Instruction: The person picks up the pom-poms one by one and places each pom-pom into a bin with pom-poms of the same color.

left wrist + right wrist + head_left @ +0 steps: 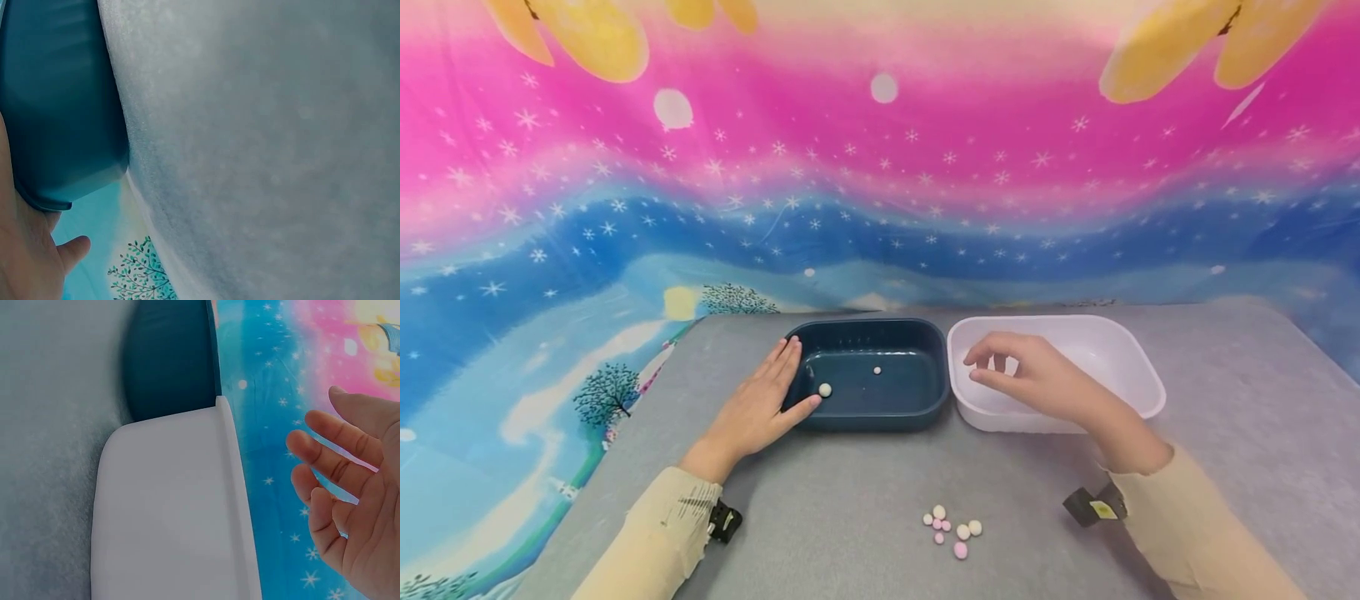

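Observation:
My left hand [763, 396] rests with straight fingers on the left end of a dark teal basin [868, 423], thumb along the near rim. Inside that basin lie a larger white ball [825, 390] and a smaller white ball [877, 370]. Over the white basin [1123, 367], my right hand [1033, 375] hovers with loosely bent fingers, thumb apart from them. The right wrist view shows the palm of the right hand [356, 487] with nothing in it, above the white basin's rim [234, 487].
Several small white and pink balls [961, 550] lie in a loose cluster on the grey tabletop [835, 500], nearer me than the basins. The two basins stand side by side. A patterned cloth [880, 192] hangs behind the table and along its left side.

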`<state>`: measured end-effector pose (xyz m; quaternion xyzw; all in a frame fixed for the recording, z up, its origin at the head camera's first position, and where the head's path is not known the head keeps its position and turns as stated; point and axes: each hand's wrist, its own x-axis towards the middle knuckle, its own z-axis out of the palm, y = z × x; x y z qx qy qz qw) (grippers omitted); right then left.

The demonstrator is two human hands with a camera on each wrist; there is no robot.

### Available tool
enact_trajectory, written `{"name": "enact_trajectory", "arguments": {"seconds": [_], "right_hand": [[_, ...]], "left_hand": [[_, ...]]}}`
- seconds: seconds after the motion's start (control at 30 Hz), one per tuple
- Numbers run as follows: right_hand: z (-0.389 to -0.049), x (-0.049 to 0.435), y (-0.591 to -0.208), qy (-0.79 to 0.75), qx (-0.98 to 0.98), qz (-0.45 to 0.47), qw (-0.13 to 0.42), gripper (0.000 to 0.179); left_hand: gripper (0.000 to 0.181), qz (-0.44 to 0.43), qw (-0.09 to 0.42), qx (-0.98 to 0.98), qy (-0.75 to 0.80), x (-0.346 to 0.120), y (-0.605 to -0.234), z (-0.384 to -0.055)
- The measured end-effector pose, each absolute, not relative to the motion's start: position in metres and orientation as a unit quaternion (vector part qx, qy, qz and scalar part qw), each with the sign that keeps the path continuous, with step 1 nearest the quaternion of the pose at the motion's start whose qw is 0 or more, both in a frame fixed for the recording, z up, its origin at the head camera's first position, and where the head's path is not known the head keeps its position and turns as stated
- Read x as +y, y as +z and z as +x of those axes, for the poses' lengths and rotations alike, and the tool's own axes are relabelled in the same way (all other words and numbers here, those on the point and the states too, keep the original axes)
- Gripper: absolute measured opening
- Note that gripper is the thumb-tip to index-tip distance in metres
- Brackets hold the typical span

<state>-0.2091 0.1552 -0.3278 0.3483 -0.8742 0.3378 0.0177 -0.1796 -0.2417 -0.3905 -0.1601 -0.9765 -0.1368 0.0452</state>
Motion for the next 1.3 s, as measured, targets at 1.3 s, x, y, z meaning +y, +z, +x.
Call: {"name": "enact_trajectory", "arguments": {"seconds": [1.3], "right_hand": [[-0.183,0.146,-0.345,0.363,-0.836,0.412,-0.007,0.013]], "left_hand": [[0.090,-0.160,0.052,-0.975,-0.144,-0.243,-0.393,-0.181]]}}
